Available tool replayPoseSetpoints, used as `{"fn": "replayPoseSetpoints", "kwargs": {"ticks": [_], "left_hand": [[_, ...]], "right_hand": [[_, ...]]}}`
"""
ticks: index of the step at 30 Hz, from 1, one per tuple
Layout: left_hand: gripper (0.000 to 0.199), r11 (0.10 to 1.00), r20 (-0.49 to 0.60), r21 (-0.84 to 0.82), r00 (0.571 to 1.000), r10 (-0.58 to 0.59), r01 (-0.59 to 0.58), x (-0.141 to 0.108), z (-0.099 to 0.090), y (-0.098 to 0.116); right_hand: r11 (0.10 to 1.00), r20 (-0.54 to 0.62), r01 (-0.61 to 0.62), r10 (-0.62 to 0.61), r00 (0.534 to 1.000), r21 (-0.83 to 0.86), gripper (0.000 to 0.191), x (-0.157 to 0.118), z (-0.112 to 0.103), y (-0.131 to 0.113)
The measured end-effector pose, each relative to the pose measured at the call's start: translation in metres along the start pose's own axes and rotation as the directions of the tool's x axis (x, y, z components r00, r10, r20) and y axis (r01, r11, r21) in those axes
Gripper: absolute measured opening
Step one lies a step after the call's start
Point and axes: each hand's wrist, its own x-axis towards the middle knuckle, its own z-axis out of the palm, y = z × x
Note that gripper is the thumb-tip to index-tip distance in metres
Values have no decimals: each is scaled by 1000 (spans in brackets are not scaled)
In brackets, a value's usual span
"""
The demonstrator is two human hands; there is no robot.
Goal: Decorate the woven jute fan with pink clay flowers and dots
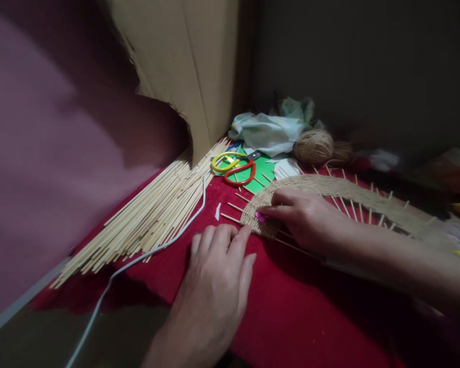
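An arched woven band (270, 197), tan with thin sticks poking out from both edges, lies on a red cloth (291, 296). At its near left end sits a small pink flower-shaped piece (260, 216). My right hand (304, 217) reaches over the band from the right, its fingers bent and fingertips pinched at the pink piece, covering part of it. Stretched out on the cloth, my left hand (218, 271) has its fingers slightly apart, and the index fingertip touches the lower left edge of the band. Nothing shows in the left hand.
Many thin sticks (149, 220) lie in a bundle at left, with a white cable (157, 249) across. Scissors (239, 171) with yellow and red handles rest on green sheet (264, 174). Behind are a twine ball (313, 146), pale cloth (268, 130) and cardboard (199, 66).
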Motion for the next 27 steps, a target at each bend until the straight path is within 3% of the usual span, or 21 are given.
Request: {"fn": "replayPoseSetpoints", "kwargs": {"ticks": [5,12,21,27], "left_hand": [[34,1000,-4,4,1000,1,-1,1,-1,0],[34,1000,-14,17,1000,14,-14,1,0,-2],[34,1000,-6,26,1000,13,-13,1,1,-2],[35,1000,0,10,1000,13,-13,2,0,-2]], "right_hand": [[1000,24,-16,16,1000,19,26,1,0,-4],[987,-2,-46,47,999,156,38,-3,-2,2],[997,56,-35,31,998,75,21,-11,-5,-3],[1000,133,0,2,991,-13,25,-8,-11,-7]]}}
